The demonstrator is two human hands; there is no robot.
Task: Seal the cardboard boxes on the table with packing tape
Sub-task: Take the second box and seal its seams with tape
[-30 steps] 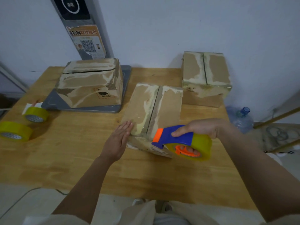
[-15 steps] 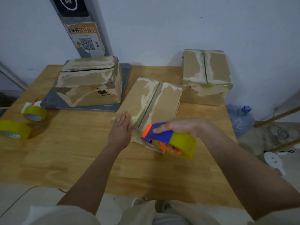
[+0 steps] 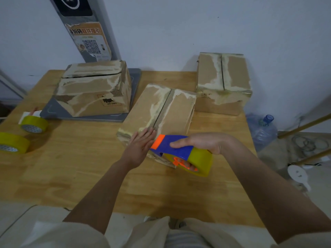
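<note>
A worn cardboard box [image 3: 177, 111] lies in the middle of the wooden table [image 3: 71, 172], its two top flaps meeting along a centre seam. My left hand [image 3: 138, 149] lies flat with straight fingers on the box's near end, beside the seam. My right hand [image 3: 198, 143] grips a blue and orange tape dispenser [image 3: 176, 149] loaded with a yellow roll, its orange front edge at the near end of the seam, next to my left fingertips. Two more cardboard boxes stand behind: one [image 3: 95, 90] at the back left, one [image 3: 222, 81] at the back right.
The back-left box sits on a grey scale platform [image 3: 111, 118] with a post against the wall. Two spare yellow tape rolls [image 3: 34, 123] [image 3: 13, 144] lie at the table's left edge. A water bottle [image 3: 263, 129] and wooden poles are on the floor to the right.
My left hand slid from the box's near left side onto its near top edge by the seam. My right hand brought the dispenser leftward toward the seam.
</note>
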